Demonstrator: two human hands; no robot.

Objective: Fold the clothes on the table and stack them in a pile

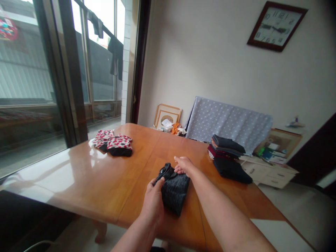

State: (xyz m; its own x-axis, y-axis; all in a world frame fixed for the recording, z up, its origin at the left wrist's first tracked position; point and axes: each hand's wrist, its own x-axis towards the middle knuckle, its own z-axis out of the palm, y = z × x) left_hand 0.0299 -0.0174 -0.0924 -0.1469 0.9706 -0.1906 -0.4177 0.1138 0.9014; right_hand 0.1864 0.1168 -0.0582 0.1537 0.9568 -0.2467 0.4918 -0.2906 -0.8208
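A folded dark grey garment (pixel 175 192) with a mottled weave lies on the wooden table in front of me. My left hand (pixel 155 196) pinches its left edge, thumb on top, beside a bunched black band (pixel 166 171). At the garment's far right corner is my right hand (pixel 184 166), its thumb stretched out and its fingers apart, with nothing visible in them. Whether those fingers touch the cloth I cannot tell.
On the right of the table (pixel 147 150) stands a stack of folded dark clothes (pixel 228 157). Folded red-and-white patterned clothing (pixel 112 142) lies at the left. Behind the table are a spotted blue-grey cloth (pixel 225 120), picture frames (pixel 168 113) and a white cabinet (pixel 270 175).
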